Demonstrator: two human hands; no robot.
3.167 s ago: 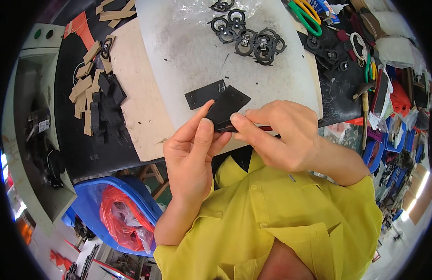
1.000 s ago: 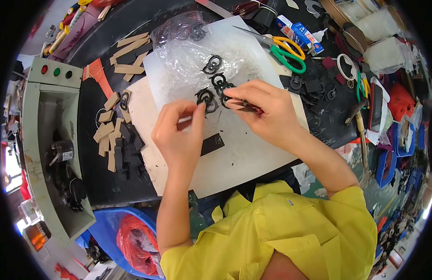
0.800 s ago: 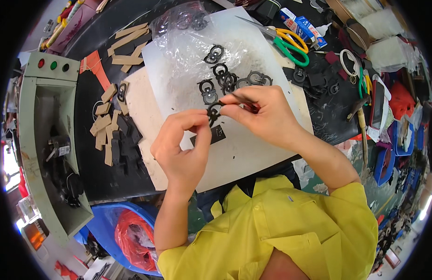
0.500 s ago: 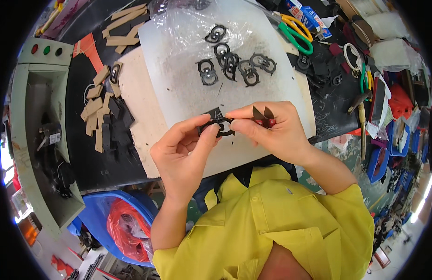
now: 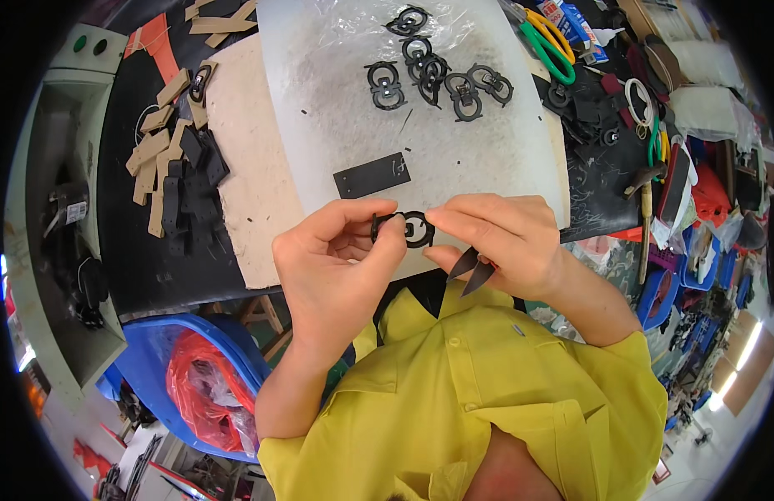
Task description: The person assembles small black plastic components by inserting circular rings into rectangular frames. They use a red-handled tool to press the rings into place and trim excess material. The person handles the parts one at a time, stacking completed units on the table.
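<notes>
- From where I stand, the person's left hand [image 5: 341, 259] pinches a black double-ring buckle [image 5: 409, 229] between thumb and forefinger, the buckle's left part half hidden by the fingertips.
- The right hand [image 5: 508, 242] curls around a small cutting tool with two dark, pointed blades [image 5: 479, 277], which poke out below the fingers, spread apart; its handle is hidden.
- The right fingertips are at the buckle's right edge; I can't tell how firmly they press on it.
- That buckle is held up between the two hands, over the near part of the worktop.
- Just beyond it, a flat black rectangular strip [image 5: 372, 175] lies on a scuffed white sheet [image 5: 320, 125].
- Farther up the sheet sits a loose cluster of similar black buckles [image 5: 464, 96], near crumpled clear plastic film [image 5: 345, 21].
- Left of the sheet, tan flat strips [image 5: 149, 150] lie heaped beside black ones [image 5: 174, 200].
</notes>
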